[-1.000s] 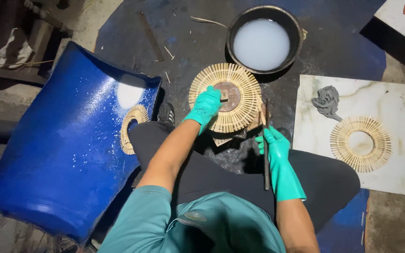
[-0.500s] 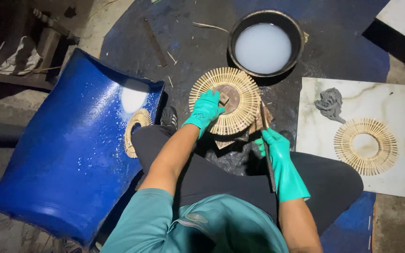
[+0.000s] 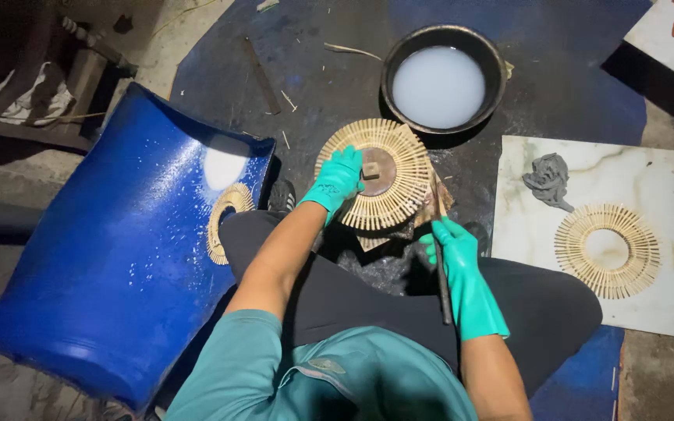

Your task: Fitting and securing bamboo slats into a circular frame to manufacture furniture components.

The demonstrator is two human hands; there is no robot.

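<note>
A round disc of bamboo sticks (image 3: 388,199) with a brown wooden centre lies on the dark ground in front of my knees. My left hand (image 3: 338,177), in a teal glove, rests on the disc's left side with its fingers near the centre block. My right hand (image 3: 452,251), also gloved, grips a thin dark stick-like tool (image 3: 441,281) that runs down along my forearm, its upper end at the disc's right edge.
A black basin of milky liquid (image 3: 440,84) stands behind the disc. To the right lies a marble tile (image 3: 665,179) with a finished bamboo ring (image 3: 607,250) and a grey rag (image 3: 548,179). A blue plastic barrel half (image 3: 111,265) with another ring (image 3: 224,222) lies at left.
My left hand has shifted slightly on the disc toward its centre. My right hand stays by the disc's right edge with the tool; the view has tilted a little.
</note>
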